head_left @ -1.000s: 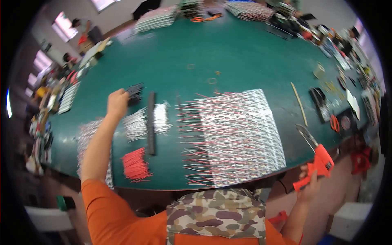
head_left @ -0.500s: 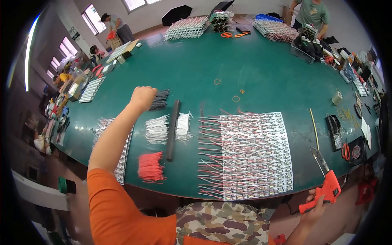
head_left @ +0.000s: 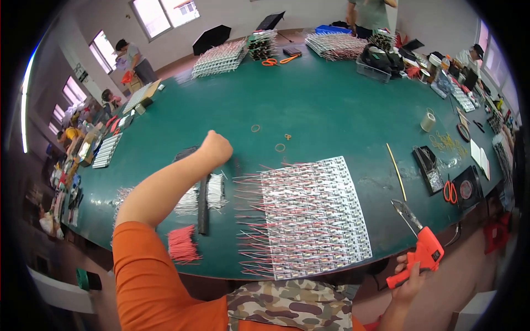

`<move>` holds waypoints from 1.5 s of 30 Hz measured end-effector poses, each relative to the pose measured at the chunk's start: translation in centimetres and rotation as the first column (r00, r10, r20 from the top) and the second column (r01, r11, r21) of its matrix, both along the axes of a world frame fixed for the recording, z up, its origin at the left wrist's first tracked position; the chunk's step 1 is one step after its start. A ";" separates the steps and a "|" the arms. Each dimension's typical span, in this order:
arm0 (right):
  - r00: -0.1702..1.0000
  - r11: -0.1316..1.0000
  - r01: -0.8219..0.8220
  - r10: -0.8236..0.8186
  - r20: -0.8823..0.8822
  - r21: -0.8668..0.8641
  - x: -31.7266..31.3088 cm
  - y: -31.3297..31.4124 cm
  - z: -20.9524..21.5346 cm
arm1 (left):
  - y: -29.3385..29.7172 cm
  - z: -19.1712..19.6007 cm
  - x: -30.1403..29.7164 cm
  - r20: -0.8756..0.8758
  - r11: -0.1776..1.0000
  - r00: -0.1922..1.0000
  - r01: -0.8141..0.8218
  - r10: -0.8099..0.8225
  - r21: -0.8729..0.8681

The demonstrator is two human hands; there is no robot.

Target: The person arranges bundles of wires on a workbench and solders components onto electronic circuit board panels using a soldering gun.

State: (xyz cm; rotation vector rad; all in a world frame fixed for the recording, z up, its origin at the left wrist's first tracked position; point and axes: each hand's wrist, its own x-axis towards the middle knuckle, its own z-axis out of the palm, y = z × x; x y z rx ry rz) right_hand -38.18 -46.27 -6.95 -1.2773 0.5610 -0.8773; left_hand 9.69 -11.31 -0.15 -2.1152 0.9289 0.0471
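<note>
The left hand [head_left: 215, 149] is closed in a fist above the green table [head_left: 331, 105], at 10 o'clock from the sheet of wired strips [head_left: 309, 215]; I cannot tell if it holds something. The right hand [head_left: 411, 281], at 4 o'clock from that sheet, is clamped on the orange glue gun [head_left: 422, 251]. The hands are well apart. A black bar [head_left: 203, 204] lies just below the fist, and the red wire bundle [head_left: 182, 244] lies at 7 o'clock from it.

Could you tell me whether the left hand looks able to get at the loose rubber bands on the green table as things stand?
Probably yes: the left hand hovers beside the rubber bands, with only bare green table between them.
</note>
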 end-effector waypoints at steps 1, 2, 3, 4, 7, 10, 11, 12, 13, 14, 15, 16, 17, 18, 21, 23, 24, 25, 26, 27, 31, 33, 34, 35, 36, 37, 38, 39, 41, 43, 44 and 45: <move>1.000 1.000 -0.016 0.016 0.013 0.010 -0.2 -0.1 0.1 | -0.3 0.6 0.1 0.004 1.000 1.000 -0.009 0.009 -0.022; 0.999 0.999 -0.026 0.026 0.023 0.020 -0.5 -0.2 0.2 | -0.9 1.5 0.2 -0.015 0.998 1.000 0.023 -0.024 -0.061; 1.000 1.000 -0.003 0.003 0.004 0.028 -0.5 -0.3 0.1 | -1.3 2.2 -0.1 -0.034 0.998 0.998 0.044 -0.046 -0.054; 0.999 0.999 -0.030 0.030 0.020 0.014 -0.7 -0.4 -0.1 | -1.8 2.9 -1.1 -0.039 0.962 0.996 0.073 -0.086 -0.264; 0.992 0.993 -0.116 0.116 0.041 -0.014 -0.6 0.0 0.5 | -5.1 4.1 -6.7 -0.134 0.780 0.967 0.088 -0.216 -0.619; 0.978 0.978 -0.205 0.204 0.042 0.045 -1.1 0.0 0.5 | -8.6 3.5 -13.0 -0.173 0.603 0.896 0.124 -0.409 -0.788; 0.968 0.966 -0.250 0.249 0.028 0.057 -1.4 -0.1 0.5 | -9.6 3.0 -14.7 -0.137 0.553 0.855 0.193 -0.500 -0.811; 0.971 0.969 -0.240 0.240 0.019 0.061 -1.5 0.1 0.7 | -10.7 2.3 -16.1 -0.129 0.497 0.809 0.218 -0.573 -0.840; 0.972 0.970 -0.233 0.232 0.030 0.074 -1.3 0.5 1.2 | -11.8 1.8 -17.4 -0.115 0.440 0.761 0.239 -0.639 -0.866; 0.973 0.970 -0.228 0.225 0.041 0.085 -1.5 0.7 1.6 | -12.6 1.4 -18.9 -0.088 0.431 0.743 0.283 -0.663 -0.857; 0.975 0.971 -0.223 0.220 0.037 0.088 -1.9 0.7 1.7 | -13.4 1.1 -20.0 -0.093 0.431 0.740 0.281 -0.666 -0.858; 0.968 0.962 -0.251 0.249 0.027 0.108 -2.4 0.7 1.8 | -14.0 0.9 -21.0 -0.088 0.414 0.701 0.311 -0.708 -0.856; 0.960 0.952 -0.279 0.279 0.018 0.128 -2.8 0.7 1.8 | -14.6 0.7 -21.9 -0.083 0.395 0.659 0.341 -0.747 -0.853; 0.960 0.951 -0.278 0.278 0.018 0.132 -3.2 0.7 1.8 | -15.0 0.0 -22.6 -0.084 0.392 0.650 0.344 -0.755 -0.853; 0.951 0.936 -0.304 0.308 0.003 0.176 -4.3 1.0 1.6 | -16.4 -1.4 -23.5 -0.041 0.317 0.639 0.324 -0.768 -0.891; 0.949 0.921 -0.308 0.314 0.014 0.237 -4.9 1.1 1.6 | -16.7 -2.0 -23.9 -0.054 0.342 0.652 0.325 -0.756 -0.882; 0.950 0.920 -0.306 0.312 0.014 0.243 -5.1 1.0 1.7 | -16.7 -2.2 -24.2 -0.077 0.381 0.658 0.332 -0.749 -0.863; 0.940 0.919 -0.336 0.342 0.007 0.205 -5.3 0.9 1.7 | -16.7 -2.4 -24.5 -0.101 0.418 0.664 0.339 -0.741 -0.843; 0.928 0.916 -0.366 0.372 -0.002 0.166 -5.6 0.9 1.8 | -16.6 -2.4 -24.7 -0.116 0.437 0.666 0.339 -0.737 -0.833; 0.928 0.915 -0.365 0.371 -0.003 0.172 -5.8 0.9 1.8 | -16.6 -2.6 -24.8 -0.122 0.442 0.665 0.337 -0.737 -0.831; 0.926 0.922 -0.351 0.367 -0.082 0.164 -6.2 1.3 2.1 | -16.9 -2.7 -24.8 -0.094 0.399 0.672 0.317 -0.735 -0.860; 0.927 0.927 -0.357 0.367 -0.076 0.119 -6.0 1.6 2.4 | -16.9 -2.7 -24.7 -0.094 0.391 0.677 0.301 -0.730 -0.870; 0.927 0.927 -0.356 0.366 -0.080 0.122 -5.9 1.5 2.4 | -16.9 -2.7 -24.6 -0.124 0.424 0.666 0.310 -0.735 -0.851; 0.906 0.915 -0.404 0.400 -0.138 -0.003 -5.7 1.2 2.4 | -16.9 -2.7 -24.6 -0.155 0.457 0.655 0.319 -0.739 -0.831; 0.883 0.883 -0.452 0.424 -0.200 -0.124 -5.5 1.1 2.4 | -16.9 -2.9 -24.6 -0.158 0.457 0.654 0.316 -0.740 -0.832; 0.882 0.883 -0.453 0.425 -0.201 -0.121 -5.4 1.1 2.4 | -16.7 -3.3 -24.7 -0.156 0.454 0.652 0.317 -0.742 -0.833; 0.879 0.881 -0.456 0.424 -0.220 -0.125 -5.1 1.4 2.4 | -16.7 -3.5 -24.7 -0.154 0.451 0.650 0.319 -0.744 -0.834; 0.875 0.879 -0.459 0.422 -0.238 -0.130 -4.9 1.5 2.4 | -16.7 -3.5 -24.7 -0.156 0.452 0.651 0.317 -0.743 -0.834; 0.868 0.862 -0.477 0.429 -0.251 -0.175 -4.5 1.5 2.2 | -16.7 -3.6 -24.8 -0.148 0.448 0.658 0.314 -0.738 -0.837; 0.860 0.841 -0.494 0.436 -0.266 -0.221 -4.3 1.4 2.0 | -16.8 -3.4 -24.9 -0.164 0.457 0.659 0.301 -0.734 -0.837; 0.857 0.822 -0.505 0.441 -0.267 -0.264 -4.2 1.3 1.8 | -16.8 -3.4 -24.9 -0.178 0.466 0.659 0.291 -0.731 -0.836; 0.854 0.801 -0.514 0.445 -0.269 -0.307 -4.1 1.2 1.8 | -16.8 -3.5 -24.9 -0.179 0.465 0.659 0.289 -0.731 -0.837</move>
